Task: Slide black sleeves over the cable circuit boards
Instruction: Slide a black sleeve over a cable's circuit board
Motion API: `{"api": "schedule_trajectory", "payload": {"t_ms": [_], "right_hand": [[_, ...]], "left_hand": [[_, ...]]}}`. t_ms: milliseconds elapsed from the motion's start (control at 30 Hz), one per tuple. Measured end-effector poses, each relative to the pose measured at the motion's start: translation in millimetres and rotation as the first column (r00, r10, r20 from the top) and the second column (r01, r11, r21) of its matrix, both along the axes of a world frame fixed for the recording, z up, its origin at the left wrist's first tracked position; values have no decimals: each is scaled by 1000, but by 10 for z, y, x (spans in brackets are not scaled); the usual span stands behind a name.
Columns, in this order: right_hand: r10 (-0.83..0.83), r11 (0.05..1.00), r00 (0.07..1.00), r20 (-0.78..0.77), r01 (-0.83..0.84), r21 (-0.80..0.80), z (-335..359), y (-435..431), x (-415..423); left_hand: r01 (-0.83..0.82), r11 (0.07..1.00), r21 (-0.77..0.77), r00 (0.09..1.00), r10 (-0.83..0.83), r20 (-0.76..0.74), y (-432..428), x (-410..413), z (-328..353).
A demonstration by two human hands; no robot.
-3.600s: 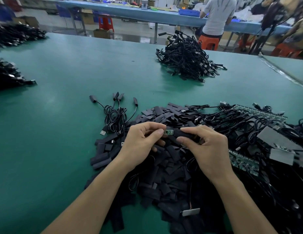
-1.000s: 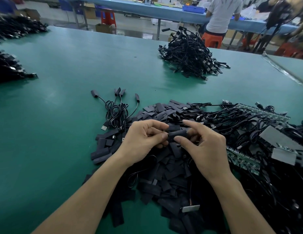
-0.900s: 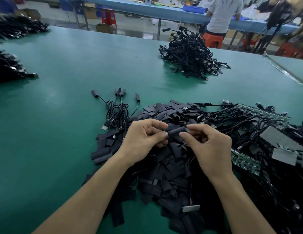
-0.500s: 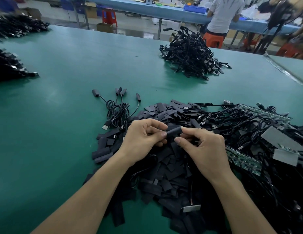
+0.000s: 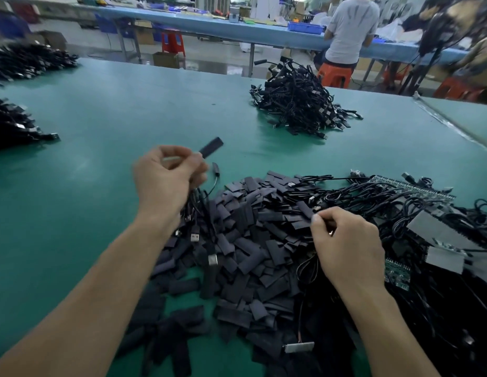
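My left hand [image 5: 169, 178] is raised over the green table, blurred by motion, and grips a cable whose sleeved end [image 5: 211, 147] sticks out up and to the right. Its cord [image 5: 203, 213] hangs down over the heap of flat black sleeves [image 5: 253, 240]. My right hand [image 5: 345, 246] rests low on the right side of the heap, thumb and forefinger pinching something small among the sleeves and cables; what it is I cannot tell. Bare cables with green circuit board strips [image 5: 397, 273] lie tangled at the right.
A pile of black cables [image 5: 296, 104] sits at the far centre of the green table [image 5: 101, 126]. More dark piles [image 5: 14, 126] lie at the left edge. A person in a white shirt [image 5: 348, 31] sits at a blue bench behind. A metal connector [image 5: 298, 346] lies near the front.
The hands have parted. My left hand lifted up and to the left with the sleeved cable. My right hand dropped to the right, onto the heap.
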State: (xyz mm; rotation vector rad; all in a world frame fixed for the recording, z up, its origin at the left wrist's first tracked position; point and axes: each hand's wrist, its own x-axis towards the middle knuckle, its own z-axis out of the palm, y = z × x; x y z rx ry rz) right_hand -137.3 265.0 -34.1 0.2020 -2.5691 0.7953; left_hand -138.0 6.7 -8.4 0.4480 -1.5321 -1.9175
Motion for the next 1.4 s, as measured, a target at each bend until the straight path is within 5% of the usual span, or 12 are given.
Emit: {"api": "schedule_trajectory", "payload": {"t_ms": [167,267,367,533,633,767,900,1100,1233,1400], "right_hand": [[-245,937,932,269,156,312,185,234,-23],[-219,953,879,423,101,284,280,269,-19],[-182,938,854,487,2,347,327,278,-3],[-93,983,836,541,-10,185,374,364,-26],[-129,950,829,544,-55,309,370,424,-61],[-152,924,810,566,-87,372,393,405,-49],[-57,962,868,493,-85,261,442,468,-30],[382,907,875,296,-294,-301,423,446,-36],[380,884,883,275,-259,-390,322,474,-96],[427,895,816,389,-322,-309,228,532,-150]], "left_hand": [[-148,984,-97,976,161,146,-410,-405,55],[-34,964,-265,921,133,366,-488,-531,-157],[143,829,-540,861,165,481,-433,-532,-298],[156,615,-773,881,266,390,-237,-388,-271],[57,544,-837,935,265,237,37,-208,-175],[211,659,-722,972,-65,225,560,67,-55],[486,740,-465,874,-422,241,1037,255,-112],[663,679,-316,749,-589,303,1414,229,-337],[687,668,-286,727,-623,290,1373,195,-398],[706,669,-232,705,-632,322,1297,169,-440]]}}
